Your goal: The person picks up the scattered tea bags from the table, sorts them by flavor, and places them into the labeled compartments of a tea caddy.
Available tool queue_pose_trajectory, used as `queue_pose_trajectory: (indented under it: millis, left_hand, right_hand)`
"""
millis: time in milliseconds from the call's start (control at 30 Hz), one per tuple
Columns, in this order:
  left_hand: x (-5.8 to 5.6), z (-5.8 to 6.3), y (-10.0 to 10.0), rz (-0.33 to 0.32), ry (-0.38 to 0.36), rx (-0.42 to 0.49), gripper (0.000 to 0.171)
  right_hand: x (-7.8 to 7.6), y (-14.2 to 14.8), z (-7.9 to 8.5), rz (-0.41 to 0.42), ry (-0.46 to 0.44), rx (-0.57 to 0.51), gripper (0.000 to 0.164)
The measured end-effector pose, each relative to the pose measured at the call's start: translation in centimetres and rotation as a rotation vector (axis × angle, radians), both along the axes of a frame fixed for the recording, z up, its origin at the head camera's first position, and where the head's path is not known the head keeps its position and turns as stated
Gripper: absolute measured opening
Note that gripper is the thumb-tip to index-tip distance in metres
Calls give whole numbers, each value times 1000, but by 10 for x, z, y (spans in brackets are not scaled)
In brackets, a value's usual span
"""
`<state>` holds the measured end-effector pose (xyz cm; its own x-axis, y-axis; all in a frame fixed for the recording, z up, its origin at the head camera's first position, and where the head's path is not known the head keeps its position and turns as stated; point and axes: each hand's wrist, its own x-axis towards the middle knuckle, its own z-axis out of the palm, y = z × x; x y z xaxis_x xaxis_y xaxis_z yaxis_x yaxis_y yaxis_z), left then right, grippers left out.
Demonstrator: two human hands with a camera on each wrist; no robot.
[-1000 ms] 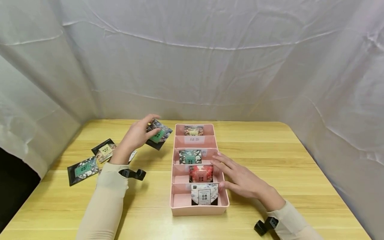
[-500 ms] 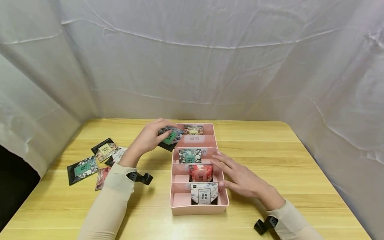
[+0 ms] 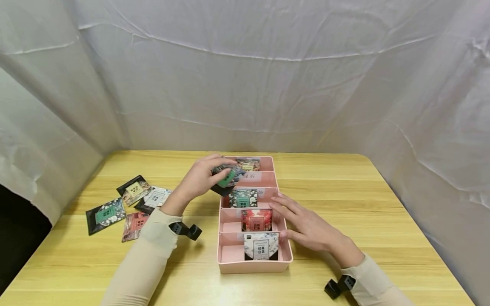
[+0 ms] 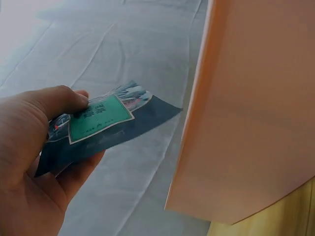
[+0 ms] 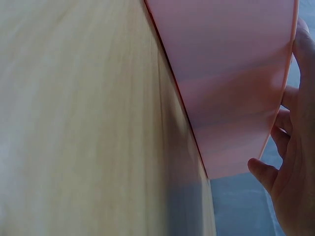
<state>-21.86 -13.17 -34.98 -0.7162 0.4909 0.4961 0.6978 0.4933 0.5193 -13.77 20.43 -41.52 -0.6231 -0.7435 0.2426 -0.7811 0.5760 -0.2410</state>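
Left hand (image 3: 200, 176) is pinching green-labelled tea sachet (image 3: 227, 179) at eleven o'clock of organizer (image 3: 254, 267), apparently sorting, likely needing lowering; right hand (image 3: 307, 225) lying loose

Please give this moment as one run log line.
left grip: holds green-labelled packet near pink box | right grip: touches box's right side | inside box: four packets visible | table: four loose packets

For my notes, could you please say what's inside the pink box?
Back to front: a yellow-labelled packet, green-labelled packet, red packet and white packet. The left hand and held packet hide some rear parts of the box.
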Motion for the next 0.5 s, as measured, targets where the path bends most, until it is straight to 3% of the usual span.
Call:
queue_pose_trajectory:
  millis: [500]
  left_hand:
    - [-1, -15, 26, -52, 27, 30, 37]
  right_hand:
    - [-2, 1, -1, 2, -5, -3, 71]
